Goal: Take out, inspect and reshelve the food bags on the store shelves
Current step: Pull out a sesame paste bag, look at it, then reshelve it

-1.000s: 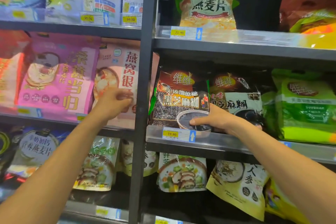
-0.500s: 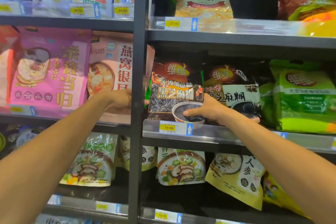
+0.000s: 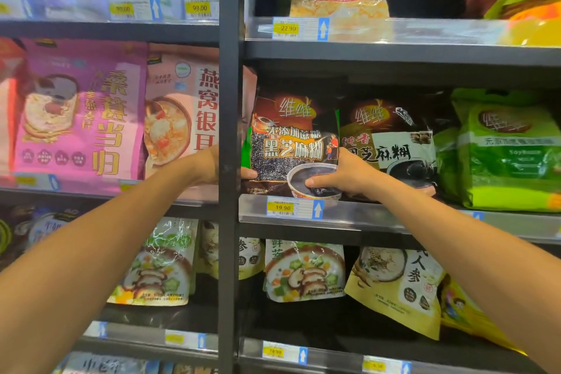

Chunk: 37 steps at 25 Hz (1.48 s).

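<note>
Black sesame paste bag point(image 3: 293, 143) stands upright on the middle shelf point(image 3: 379, 218), right bay, just right of the upright post point(image 3: 229, 130). Right hand point(image 3: 349, 176) grips its lower right corner, thumb across the front. Left hand point(image 3: 203, 164) is partly hidden behind the post, fingers point(image 3: 249, 174) pinching the bag's left edge. Green bag point(image 3: 510, 155) sits further right.
</note>
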{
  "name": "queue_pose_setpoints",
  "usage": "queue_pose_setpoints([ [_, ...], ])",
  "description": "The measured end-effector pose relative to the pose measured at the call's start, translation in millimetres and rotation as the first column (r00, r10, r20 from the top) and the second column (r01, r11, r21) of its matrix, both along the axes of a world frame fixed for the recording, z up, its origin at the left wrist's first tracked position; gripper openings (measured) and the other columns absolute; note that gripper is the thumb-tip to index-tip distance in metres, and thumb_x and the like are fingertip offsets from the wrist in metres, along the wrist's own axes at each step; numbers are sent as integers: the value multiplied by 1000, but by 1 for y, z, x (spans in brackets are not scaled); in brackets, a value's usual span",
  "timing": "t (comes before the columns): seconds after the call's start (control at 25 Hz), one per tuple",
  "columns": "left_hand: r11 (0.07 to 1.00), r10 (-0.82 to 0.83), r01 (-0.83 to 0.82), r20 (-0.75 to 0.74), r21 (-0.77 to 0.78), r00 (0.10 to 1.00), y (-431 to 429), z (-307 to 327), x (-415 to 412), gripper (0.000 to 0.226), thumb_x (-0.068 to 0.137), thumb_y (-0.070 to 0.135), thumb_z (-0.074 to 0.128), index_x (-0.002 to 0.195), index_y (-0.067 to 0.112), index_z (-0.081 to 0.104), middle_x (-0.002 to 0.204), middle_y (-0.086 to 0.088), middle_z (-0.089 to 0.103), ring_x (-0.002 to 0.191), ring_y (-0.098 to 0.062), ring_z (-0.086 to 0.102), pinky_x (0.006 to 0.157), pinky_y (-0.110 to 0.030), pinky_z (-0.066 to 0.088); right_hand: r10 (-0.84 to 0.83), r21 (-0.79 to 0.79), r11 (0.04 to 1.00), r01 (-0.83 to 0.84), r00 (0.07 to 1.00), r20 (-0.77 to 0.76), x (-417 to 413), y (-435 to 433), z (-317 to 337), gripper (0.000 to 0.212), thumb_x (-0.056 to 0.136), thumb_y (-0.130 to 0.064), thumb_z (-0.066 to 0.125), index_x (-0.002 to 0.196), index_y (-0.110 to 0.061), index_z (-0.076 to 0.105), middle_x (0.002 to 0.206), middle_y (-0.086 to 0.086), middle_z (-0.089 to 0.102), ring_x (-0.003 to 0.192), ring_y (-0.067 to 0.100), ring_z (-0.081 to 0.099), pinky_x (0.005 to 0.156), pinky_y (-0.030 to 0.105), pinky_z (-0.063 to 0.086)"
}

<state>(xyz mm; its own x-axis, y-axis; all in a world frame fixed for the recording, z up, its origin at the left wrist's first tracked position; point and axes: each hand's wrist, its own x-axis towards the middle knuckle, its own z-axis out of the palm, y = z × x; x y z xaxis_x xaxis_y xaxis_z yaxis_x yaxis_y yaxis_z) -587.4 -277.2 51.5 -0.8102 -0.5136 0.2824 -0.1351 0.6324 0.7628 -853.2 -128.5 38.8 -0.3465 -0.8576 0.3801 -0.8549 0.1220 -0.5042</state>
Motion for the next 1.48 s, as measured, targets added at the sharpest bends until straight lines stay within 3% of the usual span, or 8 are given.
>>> queue_pose_setpoints([
  [0.12,999,2,-3,-29,-32,1000,-8,-2,-6,39,88,9,80,126,8,68,110,3,76,94,-9,74,80,-26,59,-75,19,997,75,997,2,-3,-6,2,66,57,-66,91,103,-28,62,97,-3,73,89,18,70,77,43,63],
  [0.28,994,62,-69,-81,-81,995,-2,-5,-10,33,88,4,79,119,0,68,112,-9,72,102,-27,68,92,-32,54,-110,14,994,110,994,-6,0,-2,4,41,74,-45,90,86,-29,54,85,-6,66,81,16,64,60,27,48],
  [0.44,1000,9,-9,-67,5,998,-5,-6,-2,35,90,10,79,123,4,68,114,-10,76,102,-25,73,76,-23,63,-143,53,988,144,989,-28,8,6,6,73,55,-70,90,108,-25,69,96,0,77,89,23,74,74,44,65],
  [0.64,954,14,2,-51,301,999,-11,3,15,27,102,-6,54,90,12,71,82,-5,72,73,-17,71,67,-30,61,-197,78,976,202,978,-72,-6,1,-2,119,23,-99,72,119,-29,61,102,-7,74,88,16,72,75,44,65],
  [0.8,937,57,-18,-101,348,993,-4,3,30,25,104,-7,49,110,8,68,101,-10,78,91,-21,76,80,-31,64,-237,66,967,247,963,-127,12,14,-1,104,43,-89,77,116,-18,56,99,0,70,88,20,70,79,49,64],
  [1.0,937,319,-350,-436,9,841,0,-18,57,26,106,6,52,117,23,69,120,-6,74,90,-13,77,82,-35,66,-221,-24,975,220,971,-92,7,20,-5,95,49,-94,64,118,-29,58,113,-2,68,95,19,70,81,49,63],
  [1.2,644,363,-621,-535,-447,762,26,-53,74,44,103,31,62,144,23,51,147,0,56,135,-22,51,113,-48,45,-263,-106,962,252,960,-99,19,59,-7,104,65,-92,58,144,-26,47,148,6,54,129,27,56,102,54,53],
  [1.48,366,377,-647,-529,-669,760,114,-65,29,62,101,45,56,155,18,43,164,-12,36,156,-36,24,120,-62,32,-372,-213,927,308,823,-430,18,159,-20,84,93,-70,51,158,-20,36,166,4,31,154,26,28,119,48,33],
])
